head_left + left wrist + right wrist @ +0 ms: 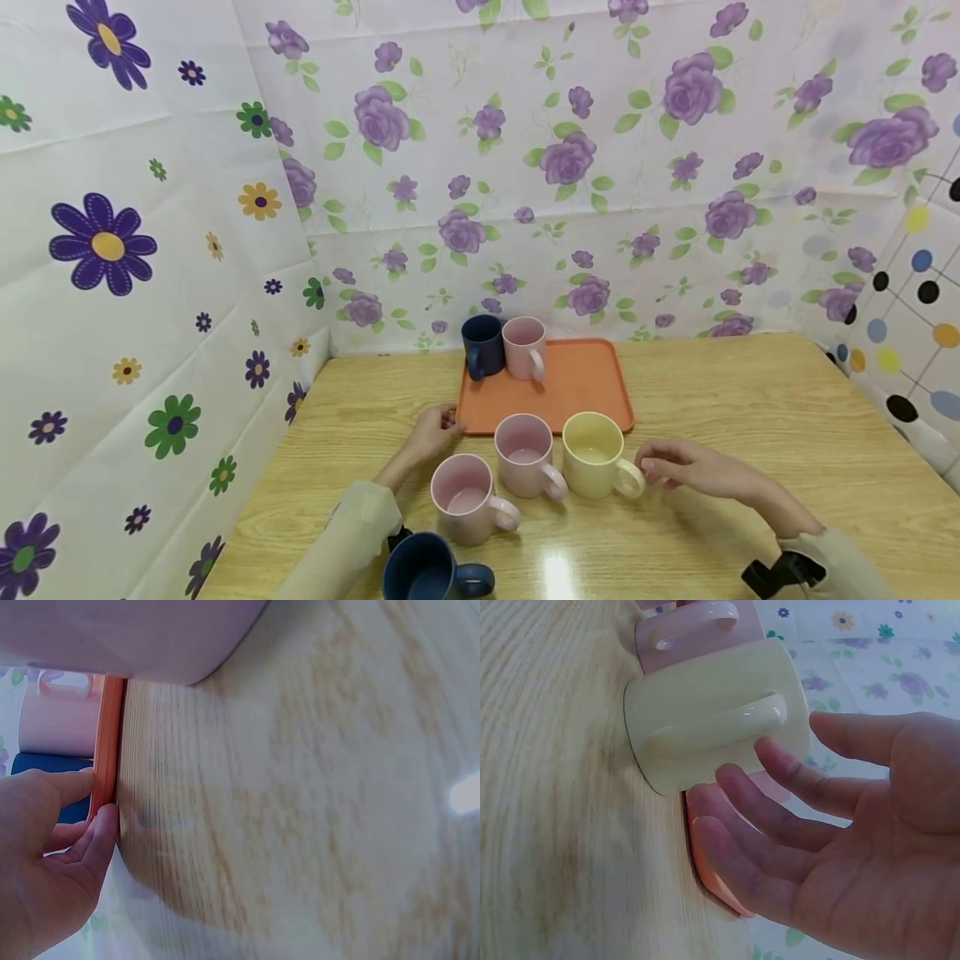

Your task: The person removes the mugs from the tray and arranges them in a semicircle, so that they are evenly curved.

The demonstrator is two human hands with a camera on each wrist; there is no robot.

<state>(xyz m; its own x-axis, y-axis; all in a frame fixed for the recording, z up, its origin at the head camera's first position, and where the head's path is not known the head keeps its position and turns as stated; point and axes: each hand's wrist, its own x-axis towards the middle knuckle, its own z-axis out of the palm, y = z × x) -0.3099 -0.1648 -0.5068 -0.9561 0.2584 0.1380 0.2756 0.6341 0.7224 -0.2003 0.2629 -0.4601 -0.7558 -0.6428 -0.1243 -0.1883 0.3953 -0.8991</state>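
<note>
At the front left corner of an orange tray (pixel 570 392), my left hand (pixel 435 432) grips the rim; the left wrist view has the thumb and fingers on either side of it. On the tray stand a dark blue mug (pixel 483 343) and a pink mug (pixel 524 343), both at the back left. My right hand (pixel 693 468) is beside the handle of a yellow mug (pixel 592 458), its fingers loosely bent and holding nothing. In the right wrist view the fingertips (pixel 776 759) are close to that handle; whether they touch it I cannot tell.
A second pink mug (pixel 525 457) stands left of the yellow one, in front of the tray. Nearer me are another pink mug (pixel 465 500) and a blue mug (pixel 431 571) close to my left forearm. Flowered cloth (pixel 525 192) hangs behind the wooden table (pixel 712 392).
</note>
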